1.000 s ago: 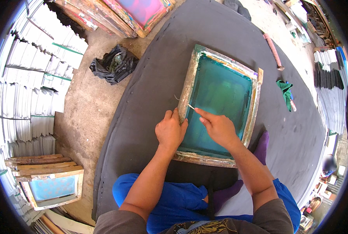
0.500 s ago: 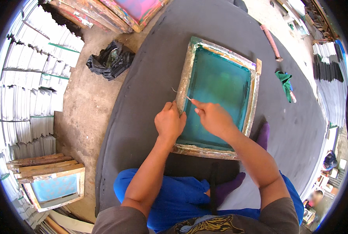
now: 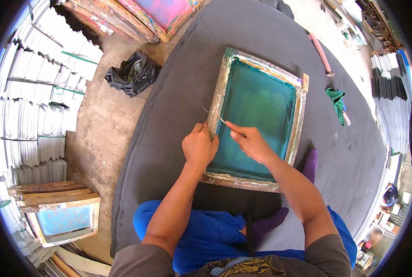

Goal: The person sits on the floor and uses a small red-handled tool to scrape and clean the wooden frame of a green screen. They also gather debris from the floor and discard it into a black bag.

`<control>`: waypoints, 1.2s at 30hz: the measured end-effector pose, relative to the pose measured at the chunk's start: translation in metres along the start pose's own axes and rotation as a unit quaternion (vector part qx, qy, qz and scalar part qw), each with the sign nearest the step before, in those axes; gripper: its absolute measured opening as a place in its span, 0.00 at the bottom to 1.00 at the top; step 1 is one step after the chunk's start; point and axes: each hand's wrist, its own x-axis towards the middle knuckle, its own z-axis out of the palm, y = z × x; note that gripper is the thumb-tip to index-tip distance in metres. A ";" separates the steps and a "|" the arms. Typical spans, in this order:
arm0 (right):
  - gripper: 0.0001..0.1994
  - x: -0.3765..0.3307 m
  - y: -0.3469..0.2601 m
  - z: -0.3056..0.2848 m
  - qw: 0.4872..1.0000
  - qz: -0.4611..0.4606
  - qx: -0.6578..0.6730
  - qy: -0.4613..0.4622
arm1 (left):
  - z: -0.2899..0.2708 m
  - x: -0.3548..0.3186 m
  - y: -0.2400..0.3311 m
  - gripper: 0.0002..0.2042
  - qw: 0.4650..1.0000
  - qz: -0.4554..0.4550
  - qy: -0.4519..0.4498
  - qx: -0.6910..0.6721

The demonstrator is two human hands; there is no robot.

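A screen-printing frame (image 3: 303, 108) with worn, paint-stained wooden bars and green mesh lies flat in front of me. My left hand (image 3: 199, 145) is closed on its left bar, the thumb side against the inner edge. Just to the right, over the mesh, my right hand (image 3: 252, 143) pinches a slim, light-coloured pointed tool (image 3: 222, 121); its exact kind is too small to tell. The tool's tip is at the inner edge of the left bar, a little beyond my left fingers. A thin curled strand (image 3: 205, 109) sticks out from the bar's outer side.
The dark padded surface (image 3: 178, 87) bears a hammer (image 3: 321, 54) and a green cloth with a handled tool (image 3: 337, 101) on the right. A black plastic bag (image 3: 133, 74) lies on the floor at left. Stacked sheets (image 3: 26, 115) and more frames (image 3: 63, 220) stand beyond.
My right hand has shifted slightly, and more of the slim tool shows at the left bar. My left hand keeps its hold on the frame. The whole view has tilted a little.
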 end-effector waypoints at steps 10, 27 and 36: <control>0.23 0.001 0.014 0.006 0.975 -0.096 -0.187 0.070 | -0.001 0.001 -0.009 0.26 1.000 0.011 -0.003 -0.009; 0.22 0.010 -0.010 -0.016 0.961 0.134 0.227 -0.079 | -0.007 -0.001 0.003 0.26 1.000 -0.006 0.000 0.006; 0.21 -0.028 -0.032 -0.009 0.980 -0.029 -0.195 -0.020 | -0.030 -0.030 0.000 0.26 0.987 -0.082 -0.124 0.068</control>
